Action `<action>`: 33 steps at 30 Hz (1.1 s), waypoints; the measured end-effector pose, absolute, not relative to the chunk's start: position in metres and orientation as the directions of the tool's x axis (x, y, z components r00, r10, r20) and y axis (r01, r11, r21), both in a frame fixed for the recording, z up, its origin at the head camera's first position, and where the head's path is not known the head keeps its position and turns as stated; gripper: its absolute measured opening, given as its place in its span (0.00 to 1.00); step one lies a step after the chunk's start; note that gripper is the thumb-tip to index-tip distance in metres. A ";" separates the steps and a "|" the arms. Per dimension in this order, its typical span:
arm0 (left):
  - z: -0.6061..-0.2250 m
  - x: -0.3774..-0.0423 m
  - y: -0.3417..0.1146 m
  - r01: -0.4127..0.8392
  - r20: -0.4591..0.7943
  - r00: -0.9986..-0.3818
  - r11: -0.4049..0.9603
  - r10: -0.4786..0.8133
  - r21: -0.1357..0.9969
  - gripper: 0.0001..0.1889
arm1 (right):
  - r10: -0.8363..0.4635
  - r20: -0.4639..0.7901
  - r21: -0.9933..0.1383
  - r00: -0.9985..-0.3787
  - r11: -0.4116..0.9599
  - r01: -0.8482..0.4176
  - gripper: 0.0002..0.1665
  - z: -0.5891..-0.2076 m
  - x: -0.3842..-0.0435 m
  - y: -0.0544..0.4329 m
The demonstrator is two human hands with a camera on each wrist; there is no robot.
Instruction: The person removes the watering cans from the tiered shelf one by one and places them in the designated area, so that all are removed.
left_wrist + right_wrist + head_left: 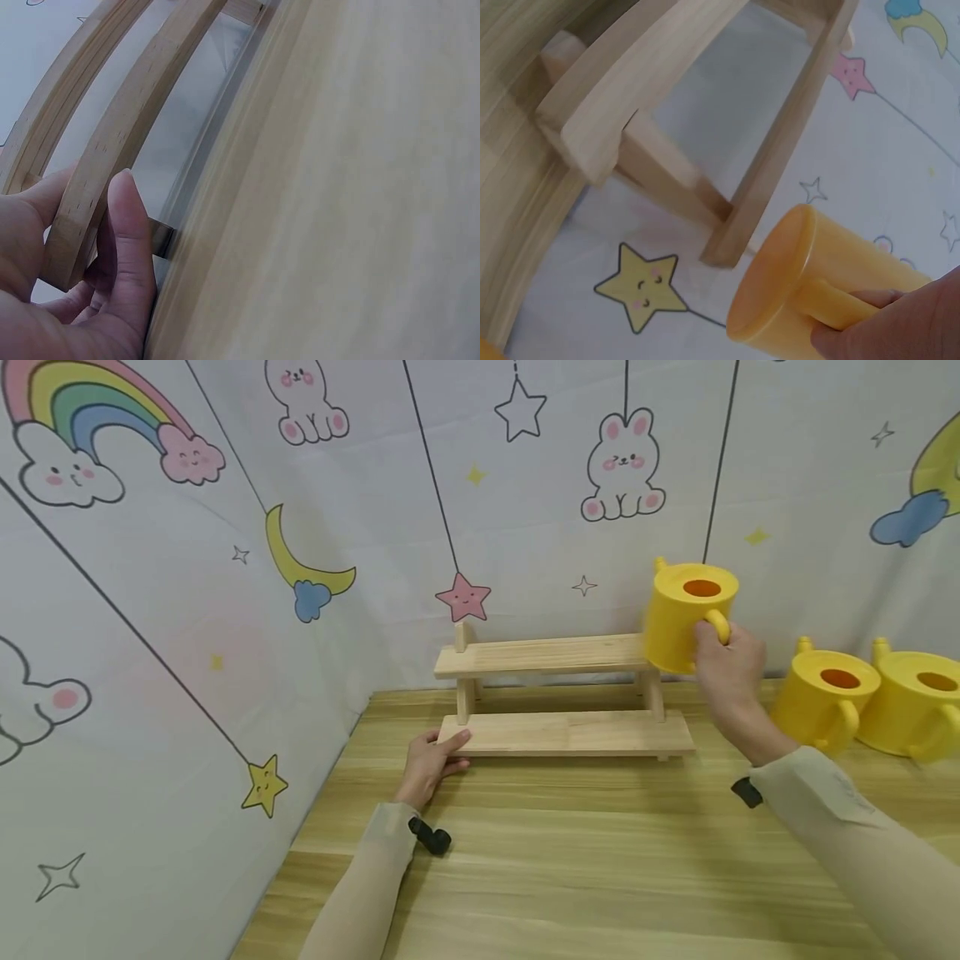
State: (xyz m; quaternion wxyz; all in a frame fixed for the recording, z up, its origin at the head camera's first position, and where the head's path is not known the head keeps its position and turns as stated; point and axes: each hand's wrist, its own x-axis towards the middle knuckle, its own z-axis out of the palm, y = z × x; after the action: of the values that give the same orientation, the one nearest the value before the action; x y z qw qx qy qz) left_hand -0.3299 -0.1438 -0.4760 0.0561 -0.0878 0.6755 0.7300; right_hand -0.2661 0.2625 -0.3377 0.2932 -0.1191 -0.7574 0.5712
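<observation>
A two-tier wooden shelf [566, 732] stands on the table near the wall. My left hand [429, 767] grips the left end of its lower board, fingers and thumb on either side of the board [112, 142] in the left wrist view. My right hand [731, 672] holds a yellow watering can [681, 618] by its handle, upright in front of the upper board's right end. In the right wrist view the can's base [769, 274] appears beside the shelf's upper board [780, 142]. Whether the can touches the board cannot be told.
Two more yellow watering cans, one nearer [819, 697] and one farther right [903, 706], stand on the wood-grain table [555, 860] right of the shelf. A white cloth [525, 543] printed with rabbits and stars hangs behind and to the left.
</observation>
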 end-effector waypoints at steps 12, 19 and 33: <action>-0.475 -0.330 -0.145 -0.201 -0.203 -0.979 -0.077 -0.022 0.977 0.34 | 0.604 0.264 -0.957 -0.752 0.263 -0.125 0.28 -0.335 -0.254 0.291; -0.474 -0.330 -0.146 -0.199 -0.201 -0.979 -0.069 -0.021 0.978 0.34 | 0.621 0.248 -0.964 -0.743 0.236 -0.124 0.31 -0.339 -0.247 0.305; -0.475 -0.328 -0.144 -0.194 -0.196 -0.980 -0.075 -0.021 0.978 0.31 | 0.609 0.143 -0.969 -0.780 0.248 0.016 0.31 -0.377 -0.245 0.325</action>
State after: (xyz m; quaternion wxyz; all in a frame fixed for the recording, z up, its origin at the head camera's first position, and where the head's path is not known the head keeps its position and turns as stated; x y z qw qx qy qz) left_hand -0.3285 -0.1435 -0.4751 0.0592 -0.0792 0.6775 0.7289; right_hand -0.2446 0.3246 -0.3770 0.2571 -0.2089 -0.7470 0.5763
